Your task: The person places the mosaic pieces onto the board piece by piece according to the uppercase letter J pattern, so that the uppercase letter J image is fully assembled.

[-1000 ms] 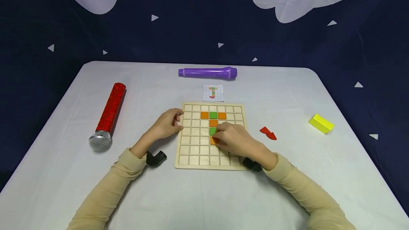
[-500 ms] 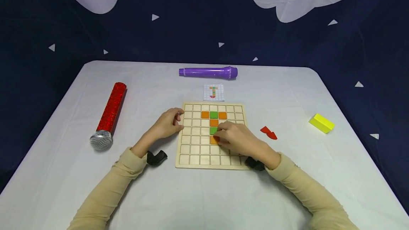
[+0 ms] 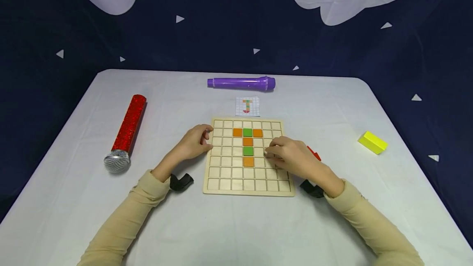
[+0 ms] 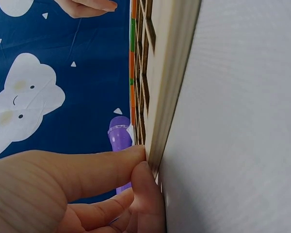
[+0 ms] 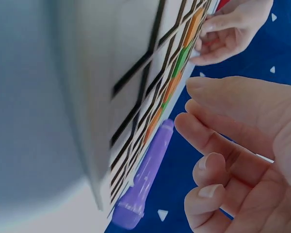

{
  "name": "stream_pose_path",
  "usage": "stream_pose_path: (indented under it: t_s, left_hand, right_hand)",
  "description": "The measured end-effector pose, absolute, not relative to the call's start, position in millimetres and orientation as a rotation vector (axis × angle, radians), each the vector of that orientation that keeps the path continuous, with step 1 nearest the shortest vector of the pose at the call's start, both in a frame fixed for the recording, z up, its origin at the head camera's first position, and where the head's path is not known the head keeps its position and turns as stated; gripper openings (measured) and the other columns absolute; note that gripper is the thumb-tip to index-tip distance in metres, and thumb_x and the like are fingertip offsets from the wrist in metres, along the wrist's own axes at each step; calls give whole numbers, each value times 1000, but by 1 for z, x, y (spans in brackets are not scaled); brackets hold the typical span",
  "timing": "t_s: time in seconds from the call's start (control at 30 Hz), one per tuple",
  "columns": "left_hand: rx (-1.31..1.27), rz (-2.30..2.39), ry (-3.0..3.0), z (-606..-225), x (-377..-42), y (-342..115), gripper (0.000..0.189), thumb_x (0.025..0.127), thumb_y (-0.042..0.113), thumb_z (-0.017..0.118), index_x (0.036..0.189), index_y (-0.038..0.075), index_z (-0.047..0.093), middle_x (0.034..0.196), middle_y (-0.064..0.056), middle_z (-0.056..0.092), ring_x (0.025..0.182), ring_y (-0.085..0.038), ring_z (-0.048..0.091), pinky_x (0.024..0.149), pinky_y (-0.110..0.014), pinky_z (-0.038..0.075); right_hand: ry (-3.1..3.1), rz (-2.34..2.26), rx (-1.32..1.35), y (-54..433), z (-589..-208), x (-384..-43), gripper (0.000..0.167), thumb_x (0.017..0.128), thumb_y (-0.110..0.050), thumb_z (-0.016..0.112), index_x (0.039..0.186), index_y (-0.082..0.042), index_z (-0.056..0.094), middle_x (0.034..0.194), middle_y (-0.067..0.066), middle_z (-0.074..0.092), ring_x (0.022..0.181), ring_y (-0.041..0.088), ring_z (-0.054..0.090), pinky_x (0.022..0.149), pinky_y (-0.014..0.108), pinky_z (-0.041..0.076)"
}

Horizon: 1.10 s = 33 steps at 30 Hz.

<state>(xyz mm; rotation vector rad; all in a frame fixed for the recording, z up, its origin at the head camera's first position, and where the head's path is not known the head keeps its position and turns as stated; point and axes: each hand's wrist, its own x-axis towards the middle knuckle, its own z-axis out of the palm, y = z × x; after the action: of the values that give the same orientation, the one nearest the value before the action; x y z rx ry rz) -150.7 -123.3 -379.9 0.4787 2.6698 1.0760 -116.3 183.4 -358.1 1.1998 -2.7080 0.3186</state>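
Observation:
A wooden grid board (image 3: 221, 173) lies flat on the white table. Orange and green square tiles sit in its cells: a row along the top with a green tile (image 3: 247, 132) in the middle, and a column below ending in an orange tile (image 3: 249, 161). At the board's left edge, my left hand (image 3: 193, 142) rests its thumb and index finger against the rim. My right hand (image 3: 292, 156) hovers over the board's right side, fingers loosely bent; the right wrist view shows nothing between the fingertips. Partly behind this hand are red pieces (image 3: 315, 153) on the table.
Behind the board lies a card (image 3: 248, 106) printed with a coloured J-shaped pattern, and beyond it a purple toy microphone (image 3: 240, 83). A red glitter microphone (image 3: 127, 130) lies at the left. At the right is a yellow block (image 3: 372, 143).
My right hand has let go of the lowest orange tile, leaving it in its cell, and has moved right toward the red pieces. The left hand stays at the board's edge.

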Motion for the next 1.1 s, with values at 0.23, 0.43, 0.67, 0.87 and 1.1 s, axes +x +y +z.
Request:
stream_pose_path:
  t_s: [0.23, 0.43, 0.67, 0.87, 1.1]
  left_hand:
    - [469, 1084, 2662, -382, -150, -123, 49, 83, 3, 65, 128, -6, 47, 92, -11, 51, 75, -16, 50, 69, -26, 39]
    - [469, 1076, 2669, -382, -150, -124, 49, 83, 3, 66, 128, -6, 47, 92, -12, 51, 76, -16, 51, 69, -27, 40]
    - [475, 1075, 2668, -380, -151, -123, 50, 83, 4, 66, 128, -6, 47, 93, -12, 51, 76, -16, 51, 69, -27, 40]
    - [494, 1078, 2664, -381, -151, -123, 50, 83, 3, 65, 128, -7, 46, 93, -13, 52, 74, -16, 50, 67, -26, 39]
    - [489, 1070, 2658, -379, -152, -124, 50, 84, 4, 65, 129, -6, 46, 93, -13, 52, 74, -16, 50, 67, -27, 40]
  right_hand:
    - [-2697, 308, 1112, 202, -364, -115, 17, 73, -7, 77, 90, -7, 74, 86, 3, 65, 76, 13, 61, 59, 26, 51]
    - [-2692, 270, 1056, 216, -365, -116, 17, 74, -8, 76, 91, -8, 74, 90, 4, 67, 79, 15, 63, 59, 29, 52]
    - [-2716, 243, 1005, 231, -368, -117, 24, 74, -6, 76, 97, -6, 73, 95, 8, 68, 85, 21, 65, 62, 34, 54]
    - [-2721, 229, 934, 244, -370, -116, 23, 73, -4, 75, 96, -5, 73, 96, 9, 68, 83, 22, 65, 60, 34, 53]
    - [-2771, 243, 869, 255, -368, -117, 26, 74, -5, 75, 99, -3, 72, 98, 11, 67, 86, 25, 65, 63, 38, 54]
